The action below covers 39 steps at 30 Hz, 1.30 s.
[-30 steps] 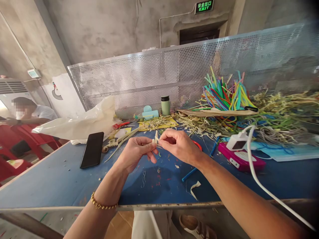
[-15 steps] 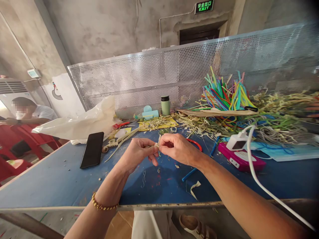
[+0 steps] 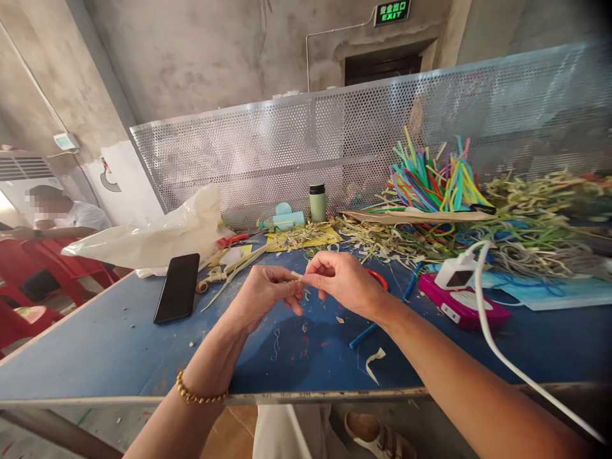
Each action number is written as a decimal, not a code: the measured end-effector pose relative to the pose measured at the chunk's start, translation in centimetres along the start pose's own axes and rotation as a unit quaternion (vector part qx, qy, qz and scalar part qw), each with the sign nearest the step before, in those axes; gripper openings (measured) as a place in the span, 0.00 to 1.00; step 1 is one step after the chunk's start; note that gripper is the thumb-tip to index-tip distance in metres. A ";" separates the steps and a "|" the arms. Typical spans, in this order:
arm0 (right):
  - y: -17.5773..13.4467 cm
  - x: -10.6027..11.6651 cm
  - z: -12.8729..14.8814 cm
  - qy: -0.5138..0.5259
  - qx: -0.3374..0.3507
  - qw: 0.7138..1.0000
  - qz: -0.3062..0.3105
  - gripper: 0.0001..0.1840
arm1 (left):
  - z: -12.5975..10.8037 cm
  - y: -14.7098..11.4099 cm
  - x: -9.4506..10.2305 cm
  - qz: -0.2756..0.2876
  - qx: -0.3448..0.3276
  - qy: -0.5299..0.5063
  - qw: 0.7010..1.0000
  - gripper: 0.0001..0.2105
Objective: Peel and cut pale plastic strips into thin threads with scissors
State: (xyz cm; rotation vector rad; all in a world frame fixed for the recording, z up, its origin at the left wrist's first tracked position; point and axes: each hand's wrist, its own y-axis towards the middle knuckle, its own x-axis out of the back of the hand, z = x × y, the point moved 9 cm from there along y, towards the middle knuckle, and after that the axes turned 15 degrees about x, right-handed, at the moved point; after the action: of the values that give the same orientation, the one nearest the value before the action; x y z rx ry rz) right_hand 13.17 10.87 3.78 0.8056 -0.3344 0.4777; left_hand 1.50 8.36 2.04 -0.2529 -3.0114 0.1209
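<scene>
Over the blue worktop (image 3: 105, 347), I see the left hand (image 3: 264, 294) and right hand (image 3: 338, 282) pinching a pale strip (image 3: 297, 276) directly between them, its short visible part lying crosswise.

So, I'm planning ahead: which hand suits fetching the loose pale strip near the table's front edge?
Probably the right hand: the loose strip lies close to that forearm, farther from the left hand.

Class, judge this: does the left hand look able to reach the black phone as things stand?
Probably yes: the black phone lies uncovered on the blue tabletop, left of the left hand, though that hand is pinching a small pale strip.
</scene>
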 end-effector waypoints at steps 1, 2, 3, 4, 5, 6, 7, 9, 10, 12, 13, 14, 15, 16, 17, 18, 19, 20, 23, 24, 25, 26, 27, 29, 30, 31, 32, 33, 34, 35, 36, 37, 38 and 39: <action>0.0 0.0 0.0 0.004 0.001 1.000 -0.004 0.12 | 0.0 0.0 0.0 -0.002 0.000 -0.001 1.000 0.10; 0.0 0.0 0.0 0.006 0.003 1.000 -0.007 0.11 | 0.0 0.0 0.0 -0.003 0.001 0.000 1.000 0.09; 0.0 -0.1 0.1 0.008 0.005 1.000 -0.008 0.11 | 0.0 0.0 0.0 -0.004 0.003 0.002 1.000 0.09; 0.0 -0.2 0.2 0.009 0.008 1.000 -0.007 0.11 | 0.0 0.0 -0.1 -0.004 0.004 0.005 1.000 0.08; 0.0 -0.3 0.2 0.011 0.010 1.000 -0.006 0.11 | 0.1 0.0 -0.2 -0.004 0.006 0.008 1.000 0.07; 0.0 -0.3 0.3 0.011 0.011 1.000 -0.004 0.10 | 0.1 0.0 -0.2 -0.003 0.007 0.012 1.000 0.07; 0.0 -0.4 0.3 0.008 0.011 1.000 -0.002 0.10 | 0.2 0.0 -0.3 -0.002 0.009 0.018 1.000 0.06; 0.0 -0.7 0.3 -0.018 0.013 1.000 0.009 0.08 | 0.5 0.2 -0.4 -0.005 0.011 0.033 0.999 0.05; -0.1 -0.8 0.3 -0.043 0.017 0.999 0.018 0.07 | 0.7 0.3 -0.5 -0.007 0.013 0.044 0.999 0.05; -0.2 -1.0 0.4 -0.108 0.034 0.993 0.033 0.05 | 1.1 0.6 -0.6 -0.014 0.014 0.068 0.997 0.05; -0.2 -1.1 0.5 -0.139 0.045 0.988 0.039 0.05 | 1.2 0.7 -0.6 -0.015 0.014 0.081 0.997 0.05; -0.2 -1.2 0.7 -0.166 0.057 0.984 0.043 0.05 | 1.4 0.8 -0.7 -0.014 0.013 0.091 0.996 0.06; -0.3 -1.3 0.9 -0.186 0.067 0.979 0.045 0.05 | 1.5 0.9 -0.7 -0.013 0.014 0.100 0.995 0.06; -0.2 -1.3 1.1 -0.200 0.078 0.976 0.047 0.05 | 1.7 0.9 -0.7 -0.011 0.014 0.107 0.994 0.06; -0.2 -1.3 1.3 -0.204 0.088 0.974 0.049 0.05 | 1.8 1.0 -0.8 -0.009 0.015 0.112 0.994 0.06; -0.1 -1.3 1.6 -0.199 0.098 0.974 0.048 0.05 | 1.9 1.0 -0.8 -0.006 0.013 0.119 0.993 0.06; 0.0 -1.2 1.8 -0.186 0.105 0.976 0.045 0.05 | 1.9 1.0 -0.9 0.001 0.007 0.128 0.992 0.06; 0.2 -1.0 2.0 -0.167 0.110 0.979 0.039 0.04 | 1.9 0.9 -1.1 0.010 0.000 0.139 0.990 0.06; 0.5 -0.4 2.2 -0.109 0.112 0.988 0.015 0.05 | 2.0 0.8 -1.6 0.040 -0.014 0.165 0.985 0.07; 0.6 -0.2 2.2 -0.098 0.112 0.989 0.009 0.05 | 2.0 0.7 -1.7 0.047 -0.012 0.166 0.985 0.07; 0.7 -0.2 2.1 -0.089 0.113 0.990 0.005 0.04 | 2.1 0.7 -1.7 0.051 -0.009 0.164 0.985 0.06; 0.7 -0.2 2.1 -0.078 0.112 0.991 0.005 0.04 | 2.0 0.6 -1.8 0.054 -0.004 0.158 0.986 0.06; 0.8 -0.2 1.9 -0.065 0.108 0.992 0.004 0.05 | 1.9 0.5 -1.8 0.058 0.001 0.150 0.987 0.06; 0.7 -0.4 1.5 -0.036 0.090 0.995 0.003 0.06 | 1.7 0.2 -1.9 0.067 0.012 0.127 0.990 0.07; 0.7 -0.4 1.3 -0.023 0.080 0.997 0.003 0.06 | 1.5 0.1 -2.0 0.074 0.017 0.112 0.991 0.08; 0.6 -0.5 1.2 -0.013 0.071 0.997 0.002 0.08 | 1.3 0.0 -2.1 0.083 0.023 0.091 0.992 0.08; 0.6 -0.5 1.1 -0.007 0.064 0.998 0.001 0.09 | 1.2 -0.1 -2.2 0.093 0.029 0.066 0.993 0.08; 0.6 -0.4 1.1 -0.003 0.058 0.998 0.000 0.11 | 1.2 -0.1 -2.2 0.102 0.035 0.038 0.993 0.08; 0.6 -0.4 1.1 0.004 0.052 0.999 0.000 0.13 | 1.2 -0.1 -2.1 0.106 0.040 0.008 0.993 0.07; 0.5 -0.3 1.0 0.014 0.045 0.999 0.001 0.15 | 1.2 0.0 -1.8 0.106 0.046 -0.022 0.993 0.07; 0.5 -0.3 0.9 0.027 0.038 0.999 0.003 0.16 | 1.3 0.2 -1.6 0.102 0.048 -0.048 0.992 0.06; 0.5 -0.3 0.8 0.040 0.032 0.999 0.006 0.17 | 1.3 0.4 -1.2 0.095 0.046 -0.068 0.992 0.06; 0.5 -0.4 0.7 0.055 0.028 0.998 0.010 0.17 | 1.3 0.5 -0.9 0.087 0.042 -0.084 0.992 0.06; 0.5 -0.4 0.7 0.067 0.027 0.997 0.012 0.16 | 1.3 0.6 -0.7 0.082 0.038 -0.095 0.991 0.06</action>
State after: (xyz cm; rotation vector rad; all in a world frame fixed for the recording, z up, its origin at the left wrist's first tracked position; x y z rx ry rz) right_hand 12.49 10.56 4.35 0.8177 -0.2081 0.5622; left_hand 2.13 8.76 0.63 -0.5084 -3.1618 0.2884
